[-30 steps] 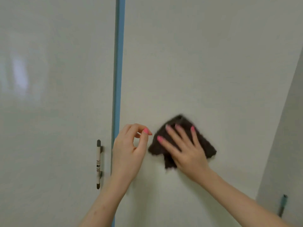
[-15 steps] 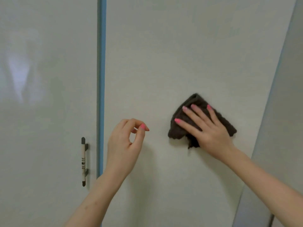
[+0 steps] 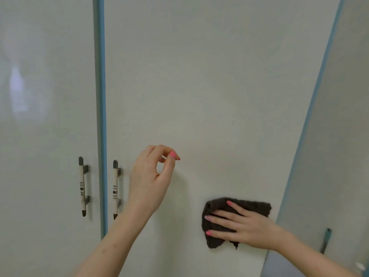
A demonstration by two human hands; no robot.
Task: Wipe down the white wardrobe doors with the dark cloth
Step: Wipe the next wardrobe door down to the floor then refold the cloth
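Right hand (image 3: 249, 226) presses dark cloth (image 3: 253, 206) flat on white door (image 3: 199, 96).

the wardrobe doors (image 3: 199, 86) are glossy white with pale blue edging (image 3: 100, 96). the cloth (image 3: 215, 214) is dark brown. both handles (image 3: 82, 186) are cream with dark grey tips and thin dark stripes. the fingernails (image 3: 172, 154) are painted bright pink.

We see our right hand (image 3: 245, 228) flat on the cloth (image 3: 251, 206) near the middle door's (image 3: 199, 86) lower right edge, our left hand (image 3: 151, 176) beside that door's handle (image 3: 115, 188) at its left edge, another handle (image 3: 82, 186) on the left door (image 3: 44, 116)
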